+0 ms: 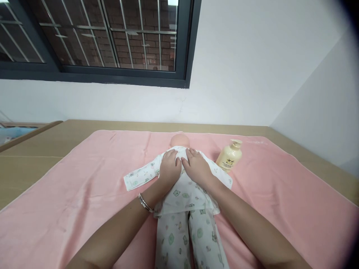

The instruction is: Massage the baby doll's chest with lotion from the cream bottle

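A baby doll (180, 140) lies on a pink sheet, its bald head pointing away from me. It wears a white patterned top (182, 196) with long sleeves spread to both sides, and matching trousers (171, 239). Flat on the upper left of the top rests my left hand (169, 168), fingers stretched toward the doll's shoulder. My right hand (198, 168) lies flat on the upper right, its thumb close to the left thumb. Neither hand grips anything. The doll's arms and hands are hidden inside the sleeves.
Right of the doll, a pale yellow pump bottle (230, 156) stands tilted on the pink sheet (112, 216). The sheet covers a wooden table (36, 164) set against a white wall (238, 74). A dark-framed window (112, 74) with bars is above.
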Demonstrator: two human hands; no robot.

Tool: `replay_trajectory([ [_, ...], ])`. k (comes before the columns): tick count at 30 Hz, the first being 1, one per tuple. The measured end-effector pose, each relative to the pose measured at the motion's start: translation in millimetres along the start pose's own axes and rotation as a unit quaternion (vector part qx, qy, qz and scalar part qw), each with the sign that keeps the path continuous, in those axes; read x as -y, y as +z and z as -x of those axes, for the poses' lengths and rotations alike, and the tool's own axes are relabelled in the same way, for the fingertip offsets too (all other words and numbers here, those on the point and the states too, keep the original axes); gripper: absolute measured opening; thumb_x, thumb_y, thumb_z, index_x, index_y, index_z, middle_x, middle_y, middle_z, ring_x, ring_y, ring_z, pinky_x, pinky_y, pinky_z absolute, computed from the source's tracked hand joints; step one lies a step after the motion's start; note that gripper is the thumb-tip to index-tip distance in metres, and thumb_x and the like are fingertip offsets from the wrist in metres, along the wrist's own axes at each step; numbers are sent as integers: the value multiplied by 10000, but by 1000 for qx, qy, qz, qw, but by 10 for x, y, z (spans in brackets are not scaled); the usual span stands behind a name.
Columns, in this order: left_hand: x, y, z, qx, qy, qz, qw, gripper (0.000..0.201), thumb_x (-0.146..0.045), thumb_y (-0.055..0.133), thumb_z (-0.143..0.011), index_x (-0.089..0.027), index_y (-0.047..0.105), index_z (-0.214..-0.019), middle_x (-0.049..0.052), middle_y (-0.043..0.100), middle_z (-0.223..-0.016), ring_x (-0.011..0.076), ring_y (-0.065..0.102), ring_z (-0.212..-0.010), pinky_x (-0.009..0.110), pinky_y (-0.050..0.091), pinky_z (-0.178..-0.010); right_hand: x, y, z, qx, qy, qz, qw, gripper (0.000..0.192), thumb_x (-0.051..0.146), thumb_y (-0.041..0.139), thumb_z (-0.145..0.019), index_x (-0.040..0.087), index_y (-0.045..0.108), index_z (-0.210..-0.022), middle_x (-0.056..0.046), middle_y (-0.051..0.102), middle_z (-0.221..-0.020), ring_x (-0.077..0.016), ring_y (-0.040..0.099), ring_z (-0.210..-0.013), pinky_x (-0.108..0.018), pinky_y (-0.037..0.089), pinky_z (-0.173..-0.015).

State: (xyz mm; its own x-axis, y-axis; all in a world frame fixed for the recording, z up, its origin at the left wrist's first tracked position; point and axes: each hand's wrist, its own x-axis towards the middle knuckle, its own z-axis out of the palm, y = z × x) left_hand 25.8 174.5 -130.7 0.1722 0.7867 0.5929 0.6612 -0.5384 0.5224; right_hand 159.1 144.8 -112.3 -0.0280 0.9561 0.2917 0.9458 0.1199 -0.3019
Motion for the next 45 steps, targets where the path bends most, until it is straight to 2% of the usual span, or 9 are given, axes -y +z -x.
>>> replay_trajectory([
  [4, -93, -60, 36, 13, 63, -102, 993, 278, -146, 375, -883, -129, 622, -1011, 151, 619, -1072, 270, 554, -1060, 424, 447, -946, -61, -4, -36, 24, -9, -6, 1000, 560, 399, 226, -984, 60, 370, -1406, -170, 392, -1448, -243, 307, -1370, -400, 207, -1122],
  [7, -140, -96, 52, 31, 65, -144, 987, 283, -159, 353, -895, -122, 618, -990, 156, 635, -988, 281, 572, -1007, 427, 464, -893, -79, -13, -59, 35, 2, -3, 999, 564, 390, 209, -987, 50, 356, -1412, -171, 372, -1459, -237, 287, -1381, -406, 200, -1126],
  [11, -45, -73, -3, 60, 34, -144, 987, 371, -272, 394, -907, -85, 543, -1190, 182, 598, -1208, 291, 516, -1177, 450, 375, -1028, 51, -27, 43, 34, 25, 31, 999, 553, 328, 209, -978, 14, 334, -1416, -187, 352, -1466, -257, 288, -1380, -430, 202, -1128],
  [17, 84, -47, -86, 110, 9, -102, 989, 430, -321, 355, -925, -98, 514, -1257, 174, 531, -1331, 283, 442, -1278, 474, 297, -1086, 274, -73, 295, 42, -46, 84, 995, 527, 209, 302, -921, 18, 364, -1409, -196, 346, -1465, -305, 283, -1377, -449, 211, -1128],
  [22, -92, -88, 26, 89, 54, -149, 983, 395, -227, 346, -919, -51, 563, -1199, 221, 588, -1231, 299, 494, -1230, 464, 331, -1057, 42, -52, 84, 42, -26, 20, 999, 521, 291, 247, -965, 35, 388, -1396, -187, 382, -1448, -272, 318, -1365, -409, 241, -1122],
  [29, -281, -71, 218, 123, 65, -227, 964, 407, -177, 375, -879, 0, 554, -1199, 290, 576, -1207, 370, 499, -1210, 497, 400, -954, -274, 19, -149, 49, -1, -23, 999, 588, 400, 225, -982, 27, 329, -1424, -181, 322, -1482, -234, 264, -1393, -373, 204, -1137],
  [33, -186, -85, 101, 112, 18, -197, 974, 480, -281, 402, -897, -21, 472, -1294, 262, 485, -1343, 365, 416, -1288, 510, 335, -1028, -84, 6, -31, 23, -3, 41, 999, 534, 303, 236, -973, 4, 374, -1393, -205, 383, -1442, -267, 305, -1371, -419, 222, -1123],
  [39, 68, -51, -97, 172, -38, -121, 977, 526, -390, 305, -940, -102, 394, -1371, 176, 408, -1442, 308, 305, -1370, 510, 240, -1099, 348, 9, 353, -35, -68, 146, 986, 508, 232, 370, -916, -21, 434, -1352, -232, 470, -1367, -328, 404, -1301, -437, 264, -1102],
  [45, 70, 10, -32, 118, -25, -110, 987, 493, -342, 330, -927, -109, 458, -1343, 140, 454, -1417, 305, 328, -1353, 491, 225, -1124, 200, -28, 232, -31, -47, 70, 996, 445, 242, 303, -956, 61, 510, -1306, -169, 521, -1342, -258, 438, -1286, -377, 296, -1089],
])
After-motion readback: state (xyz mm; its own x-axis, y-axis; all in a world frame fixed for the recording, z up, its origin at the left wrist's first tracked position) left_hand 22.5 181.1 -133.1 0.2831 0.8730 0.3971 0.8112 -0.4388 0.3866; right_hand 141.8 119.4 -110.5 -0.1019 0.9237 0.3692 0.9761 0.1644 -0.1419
